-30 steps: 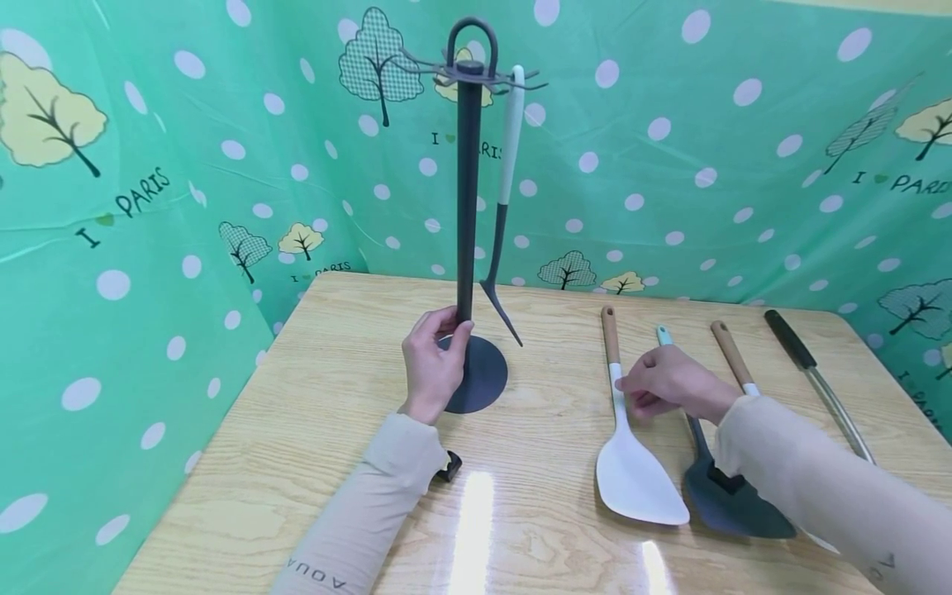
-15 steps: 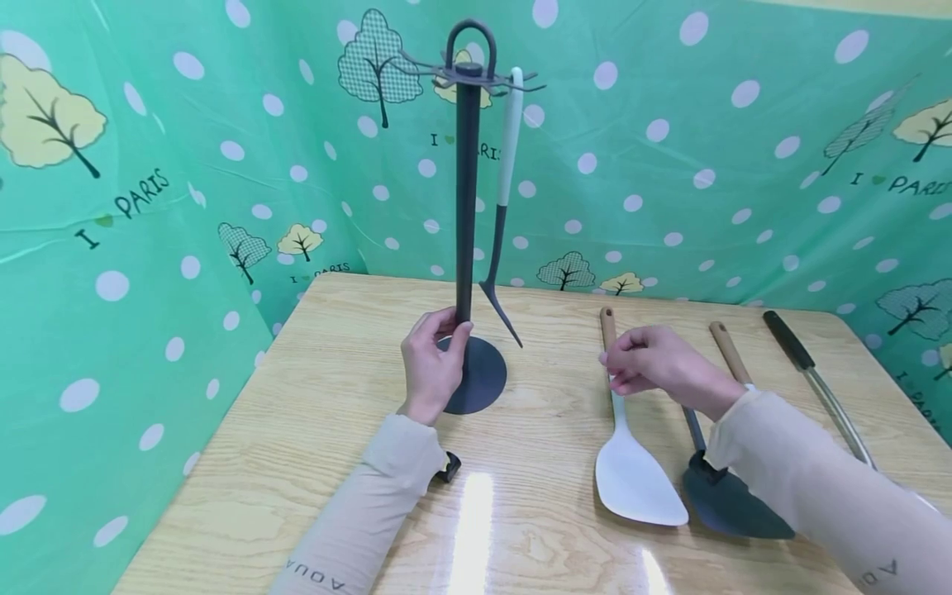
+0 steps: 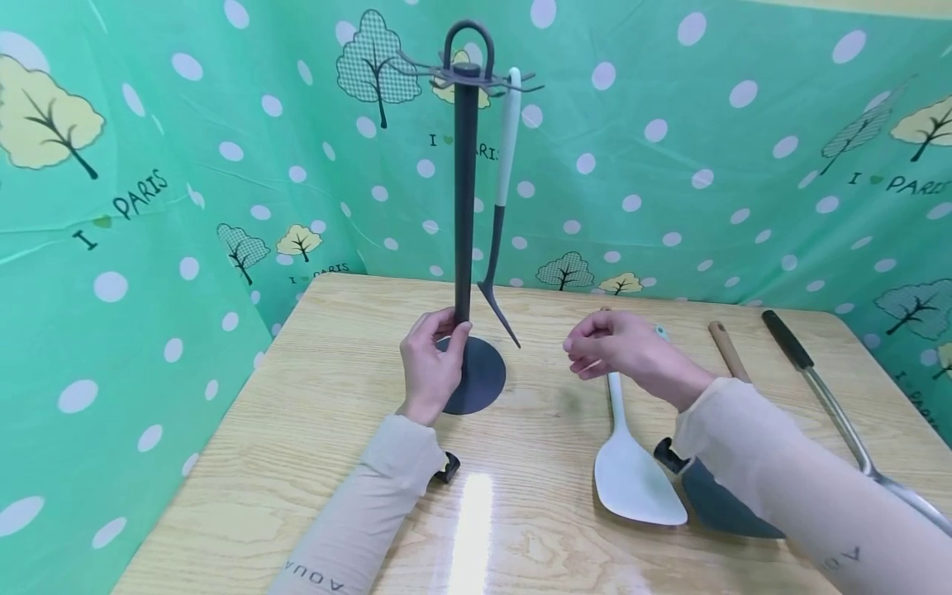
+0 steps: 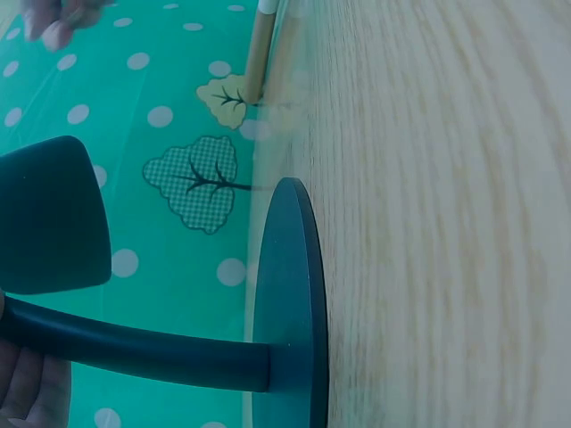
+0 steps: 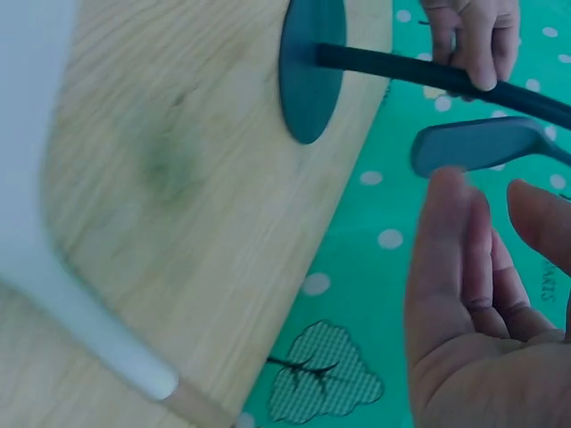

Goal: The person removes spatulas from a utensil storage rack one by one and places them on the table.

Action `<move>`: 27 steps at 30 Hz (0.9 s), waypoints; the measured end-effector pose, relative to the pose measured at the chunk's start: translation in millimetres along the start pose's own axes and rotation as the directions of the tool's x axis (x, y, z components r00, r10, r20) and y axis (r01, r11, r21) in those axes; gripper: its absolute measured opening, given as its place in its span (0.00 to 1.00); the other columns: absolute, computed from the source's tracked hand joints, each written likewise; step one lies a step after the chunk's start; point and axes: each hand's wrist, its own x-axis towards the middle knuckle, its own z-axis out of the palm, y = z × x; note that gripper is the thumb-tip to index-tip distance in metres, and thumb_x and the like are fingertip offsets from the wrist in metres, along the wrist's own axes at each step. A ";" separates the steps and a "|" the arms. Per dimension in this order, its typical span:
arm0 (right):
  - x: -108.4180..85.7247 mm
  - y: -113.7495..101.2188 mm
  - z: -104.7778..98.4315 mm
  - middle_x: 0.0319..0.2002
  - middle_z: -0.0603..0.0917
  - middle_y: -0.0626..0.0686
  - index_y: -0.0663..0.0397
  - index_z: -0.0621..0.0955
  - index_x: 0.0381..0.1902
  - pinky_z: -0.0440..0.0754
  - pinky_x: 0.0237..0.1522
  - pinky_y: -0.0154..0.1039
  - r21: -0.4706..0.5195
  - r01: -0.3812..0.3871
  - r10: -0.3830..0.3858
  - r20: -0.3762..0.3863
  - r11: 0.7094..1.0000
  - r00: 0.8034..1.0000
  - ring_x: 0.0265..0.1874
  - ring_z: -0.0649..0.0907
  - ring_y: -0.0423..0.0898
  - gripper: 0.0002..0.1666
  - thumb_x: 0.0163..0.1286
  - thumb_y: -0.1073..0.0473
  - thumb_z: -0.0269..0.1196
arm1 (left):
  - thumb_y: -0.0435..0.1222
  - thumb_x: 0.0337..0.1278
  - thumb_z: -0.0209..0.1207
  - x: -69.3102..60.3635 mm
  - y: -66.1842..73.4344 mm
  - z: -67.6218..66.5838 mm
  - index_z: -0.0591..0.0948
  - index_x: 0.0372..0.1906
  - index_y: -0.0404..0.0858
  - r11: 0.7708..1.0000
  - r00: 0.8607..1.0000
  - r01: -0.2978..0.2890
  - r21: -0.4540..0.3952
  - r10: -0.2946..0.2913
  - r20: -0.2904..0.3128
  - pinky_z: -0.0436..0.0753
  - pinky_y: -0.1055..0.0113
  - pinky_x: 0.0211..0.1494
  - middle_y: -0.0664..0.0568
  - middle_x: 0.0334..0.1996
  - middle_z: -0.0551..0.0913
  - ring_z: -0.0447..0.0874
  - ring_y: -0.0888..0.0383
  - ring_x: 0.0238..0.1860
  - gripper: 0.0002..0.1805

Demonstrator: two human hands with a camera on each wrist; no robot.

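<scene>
A black utensil stand (image 3: 464, 198) rises from a round base, and my left hand (image 3: 430, 368) holds its pole low down. From the hook ring at the stand's top hangs a turner (image 3: 503, 153) with a pale handle and dark head. My right hand (image 3: 625, 351) hovers above the table, right of the stand, with nothing in its grasp. In the right wrist view a gap shows between the thumb and relaxed fingers (image 5: 437, 259). Below that hand lies a white turner (image 3: 635, 483); its wooden handle is mostly hidden by the hand.
On the right lie a dark turner (image 3: 732, 506), partly under my right sleeve, a wooden handle (image 3: 730, 351), and a metal utensil with a black grip (image 3: 788, 340). A green dotted curtain (image 3: 669, 165) hangs behind the wood-grain table (image 3: 335, 463).
My right hand has moved left, away from the dark turner, across the white turner's handle toward the stand. My left hand stays on the pole.
</scene>
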 end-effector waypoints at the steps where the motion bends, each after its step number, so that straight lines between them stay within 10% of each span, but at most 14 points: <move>1: 1.7 -2.4 1.7 0.41 0.80 0.61 0.66 0.75 0.45 0.85 0.44 0.46 -0.005 0.008 -0.008 0.002 1.000 1.000 0.40 0.83 0.55 0.16 0.68 0.58 0.62 | 0.21 0.52 0.63 0.0 -0.2 -0.1 0.81 0.38 0.23 1.000 1.000 0.000 0.001 0.000 -0.001 0.85 0.50 0.42 0.36 0.31 0.82 0.83 0.44 0.33 0.08; 17: 17.8 -44.6 29.0 0.47 0.80 0.60 0.58 0.77 0.48 0.84 0.47 0.41 0.013 0.152 -0.151 -0.075 0.988 0.986 0.43 0.82 0.52 0.16 0.66 0.56 0.64 | 0.21 0.52 0.63 0.5 1.0 1.8 0.81 0.39 0.22 1.000 1.000 -0.003 -0.004 0.003 0.005 0.84 0.49 0.42 0.34 0.32 0.81 0.83 0.42 0.33 0.08; 27: 30.5 -59.6 50.9 0.47 0.81 0.48 0.48 0.79 0.54 0.79 0.50 0.44 -0.123 0.333 -0.355 -0.275 0.935 0.893 0.47 0.80 0.44 0.18 0.68 0.51 0.62 | 0.24 0.55 0.62 0.2 -0.5 0.2 0.81 0.39 0.23 1.000 1.000 0.014 0.012 -0.014 0.013 0.84 0.49 0.43 0.35 0.32 0.81 0.83 0.44 0.34 0.08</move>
